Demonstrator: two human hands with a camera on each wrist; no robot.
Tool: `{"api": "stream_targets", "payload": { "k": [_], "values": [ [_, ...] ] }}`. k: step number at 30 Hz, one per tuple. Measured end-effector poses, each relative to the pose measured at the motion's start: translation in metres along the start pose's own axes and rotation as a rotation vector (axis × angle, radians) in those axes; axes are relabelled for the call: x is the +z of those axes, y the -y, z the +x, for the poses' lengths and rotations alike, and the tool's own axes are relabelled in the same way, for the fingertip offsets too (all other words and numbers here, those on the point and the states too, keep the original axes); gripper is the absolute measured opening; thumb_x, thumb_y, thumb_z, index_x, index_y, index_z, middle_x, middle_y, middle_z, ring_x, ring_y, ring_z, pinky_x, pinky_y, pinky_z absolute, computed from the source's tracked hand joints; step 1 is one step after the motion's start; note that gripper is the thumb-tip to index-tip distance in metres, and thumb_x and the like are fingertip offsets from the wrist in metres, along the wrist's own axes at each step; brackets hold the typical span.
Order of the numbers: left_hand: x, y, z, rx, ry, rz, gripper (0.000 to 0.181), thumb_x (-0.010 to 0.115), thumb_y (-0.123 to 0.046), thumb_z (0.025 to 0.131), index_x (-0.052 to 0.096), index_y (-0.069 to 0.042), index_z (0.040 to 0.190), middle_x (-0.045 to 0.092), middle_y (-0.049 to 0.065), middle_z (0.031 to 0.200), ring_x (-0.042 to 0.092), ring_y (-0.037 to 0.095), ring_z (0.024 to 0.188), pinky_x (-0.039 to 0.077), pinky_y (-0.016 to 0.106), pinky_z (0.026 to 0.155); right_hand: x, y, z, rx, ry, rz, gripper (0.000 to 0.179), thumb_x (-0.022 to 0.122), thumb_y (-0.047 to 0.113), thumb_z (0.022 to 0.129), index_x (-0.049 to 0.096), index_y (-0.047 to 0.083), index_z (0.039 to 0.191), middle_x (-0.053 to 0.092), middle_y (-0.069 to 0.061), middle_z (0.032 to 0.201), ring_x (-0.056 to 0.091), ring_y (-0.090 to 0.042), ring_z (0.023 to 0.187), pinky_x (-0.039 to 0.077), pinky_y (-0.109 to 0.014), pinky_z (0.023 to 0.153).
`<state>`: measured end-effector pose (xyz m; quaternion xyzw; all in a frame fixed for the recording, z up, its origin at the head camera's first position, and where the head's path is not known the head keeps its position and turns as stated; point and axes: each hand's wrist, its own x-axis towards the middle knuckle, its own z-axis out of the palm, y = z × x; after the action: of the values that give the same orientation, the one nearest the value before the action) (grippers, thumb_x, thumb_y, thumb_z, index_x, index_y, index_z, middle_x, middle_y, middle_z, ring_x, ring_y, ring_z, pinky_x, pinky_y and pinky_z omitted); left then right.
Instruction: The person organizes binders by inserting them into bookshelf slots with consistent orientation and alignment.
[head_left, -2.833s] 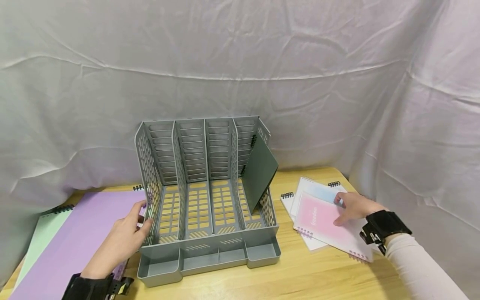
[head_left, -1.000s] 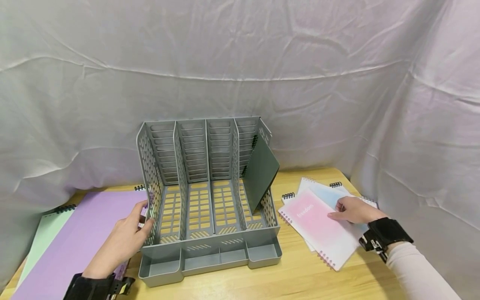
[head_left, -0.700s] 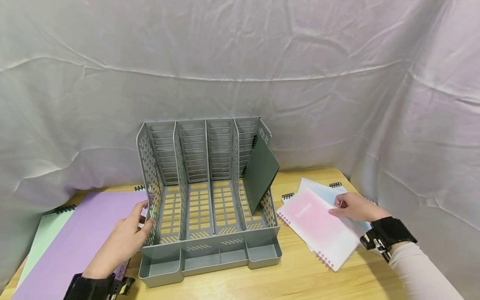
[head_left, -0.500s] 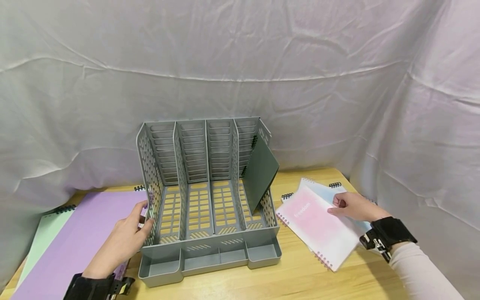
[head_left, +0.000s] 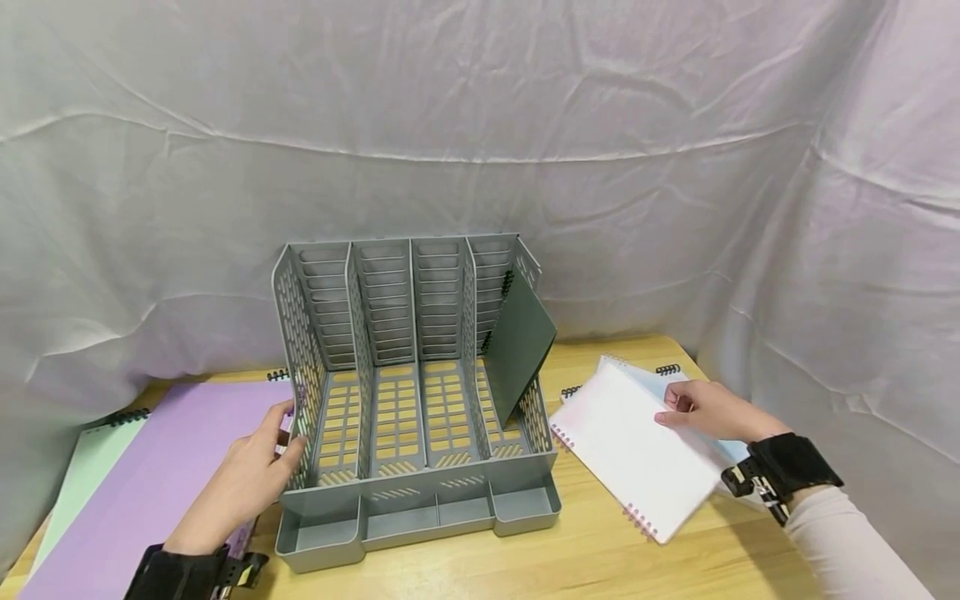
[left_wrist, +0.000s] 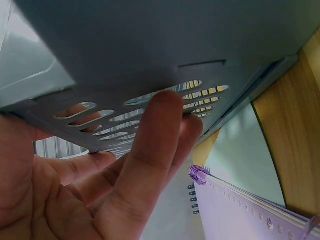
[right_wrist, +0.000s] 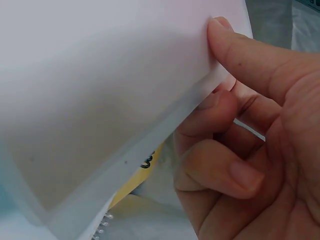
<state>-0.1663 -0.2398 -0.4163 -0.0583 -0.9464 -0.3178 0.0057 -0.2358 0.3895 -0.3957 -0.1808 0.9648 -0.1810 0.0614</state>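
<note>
My left hand (head_left: pixel 243 479) grips the left side wall of a grey desk file organizer (head_left: pixel 322 500). In the left wrist view, its fingers (left_wrist: pixel 142 165) lie along the slotted panel. My right hand (head_left: pixel 716 412) pinches the right edge of a spiral notebook (head_left: pixel 637 458), thumb on top and fingers curled below. The notebook's pink cover looks nearly white from glare, and it tilts with the held edge raised. Beneath it, partly hidden, are a light blue notebook (head_left: pixel 654 383) and others with black coils. A dark green notebook (head_left: pixel 521 342) leans upright in the organizer's rightmost slot.
Left of the organizer lie a large purple notebook (head_left: pixel 142 475) and a mint green one (head_left: pixel 93 467) under it. Small trays (head_left: pixel 525 504) run along the organizer's front. A grey cloth (head_left: pixel 420 125) hangs behind the wooden table (head_left: pixel 442 571).
My right hand has taken the pink notebook's edge, shifted and turned it leftward, and tilted it, so its lettering has faded into glare. My left hand has stayed on the organizer.
</note>
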Motion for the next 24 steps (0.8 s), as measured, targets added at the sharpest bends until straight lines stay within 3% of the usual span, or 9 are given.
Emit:
{"api": "stream_targets", "payload": {
  "k": [12,18,21,24],
  "values": [
    [0.0,-0.001,0.0,0.005,0.007,-0.006,0.063,0.055,-0.019,0.11,0.029,0.006,0.161,0.07,0.037,0.124,0.076,0.042,0.1,0.064,0.051,0.076,-0.003,-0.001,-0.003,0.002,0.005,0.06,0.019,0.075,0.029,0.102,0.064,0.019,0.09,0.049,0.012,0.068,0.045,-0.002,0.064,0.036,-0.022,0.064],
    [0.0,-0.001,0.0,0.004,0.007,-0.003,0.062,0.054,-0.019,0.11,0.03,0.006,0.161,0.07,0.036,0.123,0.076,0.043,0.101,0.064,0.052,0.077,-0.003,0.003,-0.005,-0.001,0.046,0.156,0.018,0.066,0.026,0.107,0.06,0.013,0.097,0.06,0.008,0.066,0.056,-0.004,0.058,0.047,-0.024,0.054],
    [0.001,0.0,0.0,0.008,0.001,-0.006,0.061,0.054,-0.019,0.11,0.03,0.006,0.161,0.071,0.036,0.122,0.075,0.043,0.101,0.065,0.052,0.077,-0.003,0.007,-0.006,0.021,0.04,0.164,0.019,0.063,0.028,0.109,0.057,0.012,0.101,0.066,0.006,0.072,0.061,-0.006,0.062,0.049,-0.025,0.056],
    [0.001,0.001,-0.001,0.007,-0.001,-0.001,0.062,0.055,-0.018,0.109,0.03,0.006,0.161,0.071,0.036,0.122,0.075,0.043,0.101,0.064,0.052,0.077,-0.003,0.01,-0.008,0.042,0.017,0.16,0.019,0.061,0.029,0.111,0.056,0.012,0.103,0.062,0.006,0.073,0.059,-0.006,0.065,0.047,-0.024,0.059]
  ]
}}
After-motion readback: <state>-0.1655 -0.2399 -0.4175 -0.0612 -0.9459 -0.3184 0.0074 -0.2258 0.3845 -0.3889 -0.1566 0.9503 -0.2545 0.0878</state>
